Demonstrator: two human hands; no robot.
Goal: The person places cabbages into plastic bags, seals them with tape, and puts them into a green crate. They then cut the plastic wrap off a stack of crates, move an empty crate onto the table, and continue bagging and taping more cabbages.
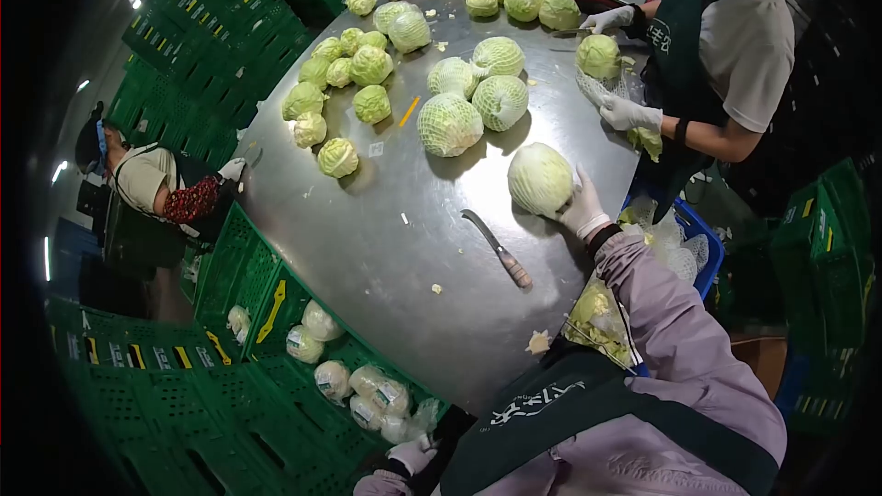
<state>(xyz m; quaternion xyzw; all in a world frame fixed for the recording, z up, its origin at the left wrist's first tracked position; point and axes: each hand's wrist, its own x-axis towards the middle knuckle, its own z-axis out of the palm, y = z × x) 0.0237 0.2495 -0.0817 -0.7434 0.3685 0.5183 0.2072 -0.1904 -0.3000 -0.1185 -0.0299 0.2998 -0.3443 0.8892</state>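
Observation:
My right hand (581, 208), in a white glove, grips a pale green cabbage (539, 179) from its right side on the metal table (367, 239). A curved knife (497, 249) with a wooden handle lies on the table, left of and below that cabbage. My left hand (412, 455), also gloved, is low beside the green crate (308, 317), close to clear plastic (424, 415) around a wrapped cabbage; its fingers are too small and hidden to read. Several cabbages in white foam net (450, 125) stand just beyond the held one.
Bare cabbages (370, 65) are spread at the table's left, with another pile (524, 2) at the back. At the right, a co-worker's gloved hand (630, 114) holds a netted cabbage (599, 57). A blue bin (703, 248) stands below the right edge. Another person (152, 184) works at left.

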